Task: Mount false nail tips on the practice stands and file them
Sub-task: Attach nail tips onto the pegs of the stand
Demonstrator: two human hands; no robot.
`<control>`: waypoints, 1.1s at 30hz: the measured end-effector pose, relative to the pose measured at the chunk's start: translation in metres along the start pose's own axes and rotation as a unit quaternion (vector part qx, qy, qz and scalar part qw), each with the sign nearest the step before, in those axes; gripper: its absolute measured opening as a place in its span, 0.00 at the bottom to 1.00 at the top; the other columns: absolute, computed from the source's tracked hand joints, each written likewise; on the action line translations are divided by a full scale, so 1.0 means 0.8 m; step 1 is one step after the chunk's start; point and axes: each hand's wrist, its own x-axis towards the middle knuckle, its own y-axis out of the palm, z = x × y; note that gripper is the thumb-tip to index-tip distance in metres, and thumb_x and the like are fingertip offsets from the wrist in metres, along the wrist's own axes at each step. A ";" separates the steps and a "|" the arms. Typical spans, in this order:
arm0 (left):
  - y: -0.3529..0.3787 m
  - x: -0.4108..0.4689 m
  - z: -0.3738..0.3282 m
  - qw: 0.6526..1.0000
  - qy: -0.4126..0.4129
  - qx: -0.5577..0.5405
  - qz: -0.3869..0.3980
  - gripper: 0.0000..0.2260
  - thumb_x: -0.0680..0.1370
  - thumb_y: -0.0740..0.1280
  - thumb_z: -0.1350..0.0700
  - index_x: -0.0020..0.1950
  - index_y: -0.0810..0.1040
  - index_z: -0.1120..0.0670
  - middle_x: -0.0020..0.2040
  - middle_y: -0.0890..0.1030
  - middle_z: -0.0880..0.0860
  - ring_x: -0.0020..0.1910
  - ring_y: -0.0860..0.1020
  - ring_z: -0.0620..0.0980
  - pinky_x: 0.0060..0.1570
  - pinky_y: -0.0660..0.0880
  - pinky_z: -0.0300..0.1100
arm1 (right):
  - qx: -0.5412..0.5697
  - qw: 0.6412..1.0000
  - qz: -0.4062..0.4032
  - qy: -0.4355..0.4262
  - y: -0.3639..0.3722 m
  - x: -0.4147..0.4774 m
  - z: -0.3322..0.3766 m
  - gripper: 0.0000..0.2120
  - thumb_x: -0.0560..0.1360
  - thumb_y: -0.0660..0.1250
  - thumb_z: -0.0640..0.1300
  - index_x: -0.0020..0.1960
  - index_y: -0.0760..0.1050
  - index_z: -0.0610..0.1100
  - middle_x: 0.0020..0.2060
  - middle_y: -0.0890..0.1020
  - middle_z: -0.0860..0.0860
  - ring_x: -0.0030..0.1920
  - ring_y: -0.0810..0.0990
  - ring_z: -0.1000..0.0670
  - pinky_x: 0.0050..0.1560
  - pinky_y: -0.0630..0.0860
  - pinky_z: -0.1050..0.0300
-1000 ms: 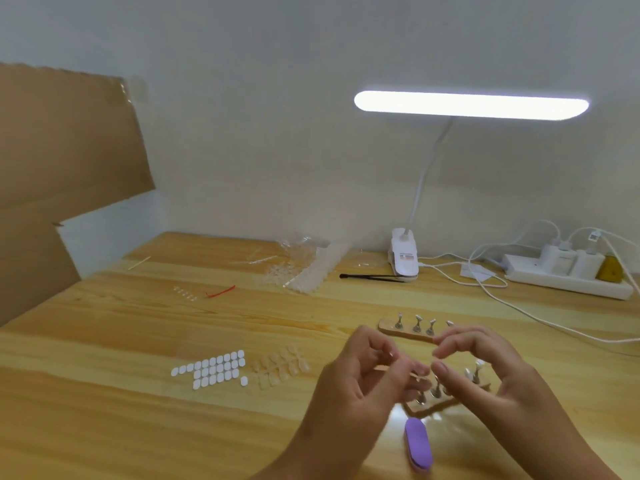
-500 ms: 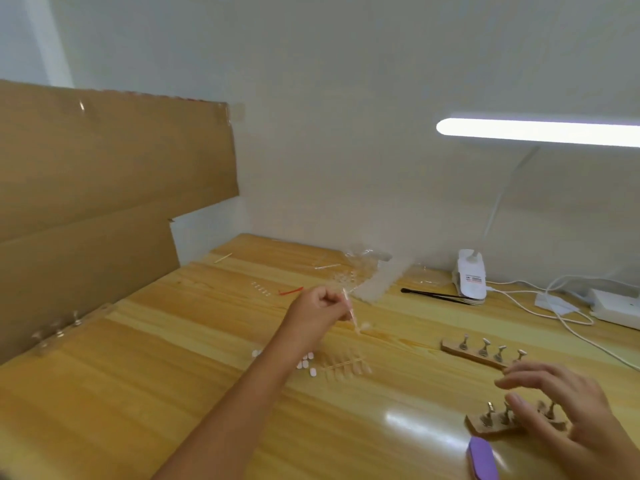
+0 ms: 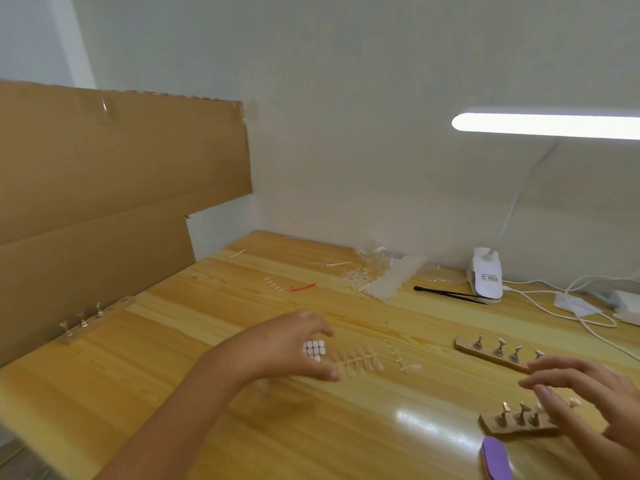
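The left hand (image 3: 294,344) is hovering low over the wooden table (image 3: 242,427), its thumb and fingers spread apart in a loose curve and holding nothing, directly above a small cluster of white adhesive tabs (image 3: 314,348). The right hand (image 3: 588,393) is also hanging slack with its fingers loosely stretched and empty, reaching over the right end of the nearest practice stand (image 3: 512,424), a wooden strip with a row of metal pegs standing upright. Just in front of that stand, a purple nail file (image 3: 497,459) is lying flat. Left of the stand and just beside the tabs, a strip of clear false nail tips (image 3: 356,360) is lying on the table, with a thin bare plastic sprue (image 3: 398,358) next to it. Behind the stand, a second practice stand (image 3: 491,353) is sitting. Further behind it, black tweezers (image 3: 446,294) are lying beside the white base of a desk lamp (image 3: 485,275), whose light bar (image 3: 547,124) is glowing overhead. Far to the left of the stand, a third practice stand (image 3: 90,320) is resting against a sheet of brown cardboard (image 3: 104,202) propped along the table's edge.
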 end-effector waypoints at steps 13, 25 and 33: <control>0.001 -0.019 -0.042 0.978 0.090 -0.077 -0.173 0.14 0.74 0.70 0.40 0.58 0.79 0.39 0.44 0.81 0.38 0.42 0.79 0.37 0.40 0.77 0.35 | 0.157 0.987 -0.016 -0.009 -0.010 -0.001 0.033 0.10 0.74 0.73 0.50 0.53 0.79 0.61 0.49 0.83 0.58 0.51 0.82 0.56 0.49 0.78 0.65; 0.066 -0.005 -0.186 0.933 0.277 -0.042 -0.227 0.13 0.78 0.61 0.38 0.60 0.76 0.39 0.51 0.81 0.40 0.50 0.76 0.42 0.41 0.70 0.34 | 0.196 0.977 0.077 0.039 -0.032 0.010 0.051 0.06 0.71 0.74 0.41 0.41 0.81 0.52 0.38 0.82 0.53 0.41 0.81 0.50 0.40 0.77 0.61; 0.074 -0.011 -0.174 0.909 0.292 0.107 -0.276 0.09 0.75 0.63 0.46 0.44 0.82 0.45 0.31 0.78 0.43 0.26 0.76 0.44 0.20 0.68 0.38 | 0.136 0.986 0.097 0.023 -0.024 0.001 0.050 0.03 0.71 0.73 0.48 0.43 0.82 0.51 0.46 0.81 0.56 0.51 0.80 0.49 0.46 0.75 0.61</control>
